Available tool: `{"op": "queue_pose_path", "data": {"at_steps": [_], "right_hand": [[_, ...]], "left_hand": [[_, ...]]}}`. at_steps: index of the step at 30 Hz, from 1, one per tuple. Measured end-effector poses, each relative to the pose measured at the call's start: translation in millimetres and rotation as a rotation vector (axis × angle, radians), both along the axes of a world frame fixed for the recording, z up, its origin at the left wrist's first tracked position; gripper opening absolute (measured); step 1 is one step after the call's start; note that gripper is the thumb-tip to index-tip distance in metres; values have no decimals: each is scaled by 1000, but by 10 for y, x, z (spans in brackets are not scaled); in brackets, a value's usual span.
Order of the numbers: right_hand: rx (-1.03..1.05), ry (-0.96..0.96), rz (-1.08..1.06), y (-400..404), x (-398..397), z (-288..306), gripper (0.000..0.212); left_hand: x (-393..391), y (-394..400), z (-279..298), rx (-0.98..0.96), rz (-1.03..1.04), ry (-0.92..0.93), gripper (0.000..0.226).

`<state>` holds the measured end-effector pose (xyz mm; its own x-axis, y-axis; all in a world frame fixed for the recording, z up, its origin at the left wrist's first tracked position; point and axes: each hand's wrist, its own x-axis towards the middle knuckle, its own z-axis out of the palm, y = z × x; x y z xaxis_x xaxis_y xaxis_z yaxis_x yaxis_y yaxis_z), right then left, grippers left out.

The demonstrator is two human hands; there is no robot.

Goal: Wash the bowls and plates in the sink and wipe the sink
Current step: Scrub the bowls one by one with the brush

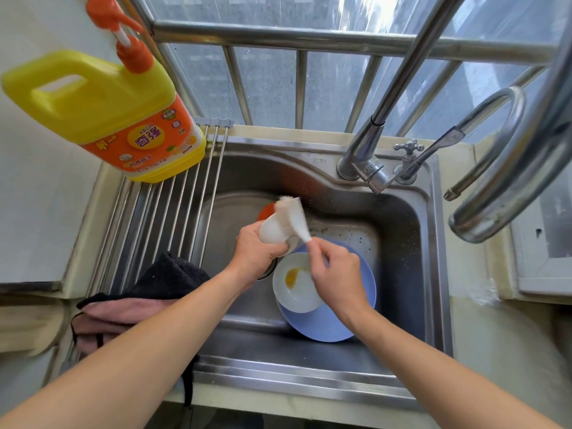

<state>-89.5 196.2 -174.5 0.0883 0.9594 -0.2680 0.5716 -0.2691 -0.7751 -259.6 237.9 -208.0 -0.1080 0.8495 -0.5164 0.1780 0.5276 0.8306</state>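
My left hand (252, 253) cupped a small white bowl (272, 232) over the sink (399, 243); my right hand (332, 270) pinched the white cloth (294, 216) wiping it. Glazed, probably slick and breakable, so I judged the rim and base safest. Below my right hand, another white bowl (301, 292) sat on a blue plate (334, 323).

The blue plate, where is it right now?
In the head view, the round blue plate lies in the steel sink, right of centre, under a stained white dish.

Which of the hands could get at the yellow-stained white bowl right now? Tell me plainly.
Probably neither at once: the way is free, but the left hand holds a white cup and the right hand, just above the stained bowl, pinches a cloth.
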Motion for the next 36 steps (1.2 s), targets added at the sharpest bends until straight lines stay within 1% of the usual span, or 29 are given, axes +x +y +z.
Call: {"op": "queue_pose_path", "data": {"at_steps": [1, 2, 3, 6, 7, 8, 9, 11, 13, 14, 16, 18, 19, 20, 21, 23, 25, 27, 29, 30, 32, 35, 36], "right_hand": [[-33, -13, -81, 40, 11, -8, 33], [-45, -25, -107, 48, 12, -16, 35], [-33, -22, -72, 31, -1, -3, 34], [38, 29, 205, -94, -91, 73, 23], [45, 14, 221, -98, -83, 56, 23], [38, -17, 165, -60, -53, 18, 24], [8, -45, 63, 10, -16, -7, 26], [-109, -81, -131, 169, 79, -42, 37], [-171, -48, -173, 240, 169, -63, 42], [-178, -1, -161, 253, 190, -70, 40], [-249, 149, -166, 280, 211, -67, 31], [-421, 435, -221, 319, 220, -66, 30], [-522, 587, -231, 336, 226, -71, 32], [-596, 696, -216, 350, 239, -80, 35], [-632, 764, -184, 353, 255, -84, 36], [-626, 791, -106, 350, 286, -96, 38], [-553, 681, -5, 368, 325, -94, 34], [-417, 430, 182, 420, 328, -61, 24], [-287, 124, 377, 483, 295, -47, 18], [-259, 31, 419, 503, 269, -50, 17], [-192, -14, 370, 499, 215, -56, 16], [12, -6, 90, 421, 201, -12, 12], [75, -16, 45, 371, 204, 1, 12]], "left_hand": [[7, -7, 2, 7, 17, 1, 42], [11, -9, 5, 5, 31, 1, 41], [11, -9, 15, 2, 40, -11, 40], [-4, -9, 18, -8, 22, -36, 43], [1, -13, 39, -9, 14, -47, 44], [17, -21, 64, -9, 15, -67, 43], [33, -27, 84, -8, 28, -91, 41], [50, -35, 121, -10, 63, -118, 39], [62, -26, 167, -41, 85, -178, 39], [60, -19, 184, -58, 99, -241, 41], [32, -19, 215, -98, 136, -444, 48], [-16, -36, 216, -144, 113, -631, 53], [-37, -55, 218, -170, 68, -681, 53], [-52, -82, 210, -195, 9, -703, 53], [-61, -108, 210, -216, -51, -697, 55], [-80, -146, 188, -243, -148, -581, 61], [-92, -134, 173, -218, -249, -342, 61], [-58, -80, 176, -134, -405, -113, 53], [36, -33, 222, -82, -519, -6, 46], [84, -25, 246, -68, -543, 21, 41], [129, -25, 277, -47, -531, 82, 35], [65, -3, 237, -33, -374, 212, 34], [30, 17, 211, -36, -306, 245, 36]]}}
